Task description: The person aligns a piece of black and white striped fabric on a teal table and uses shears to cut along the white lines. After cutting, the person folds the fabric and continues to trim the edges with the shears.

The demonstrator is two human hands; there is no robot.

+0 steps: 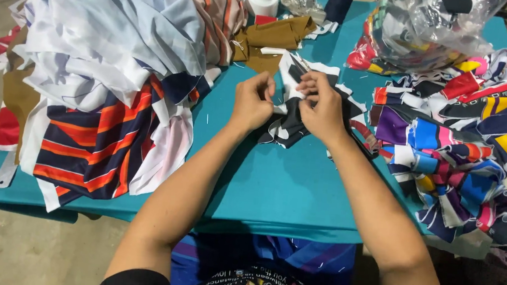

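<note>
Both hands pinching a black-and-white cloth piece (289,118) near the far middle of the teal desk (280,187): left hand (252,102) gripping its white edge, right hand (323,109) clenched on top. Striped fabric pile (113,69) toward left edge, colourful scraps (460,154) toward right edge.

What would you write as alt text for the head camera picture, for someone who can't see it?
Two bare hands, left hand and right hand, pinch a black-and-white fabric piece over a teal table. A heap of pale and striped cloth lies to the left, colourful scraps to the right.
</note>
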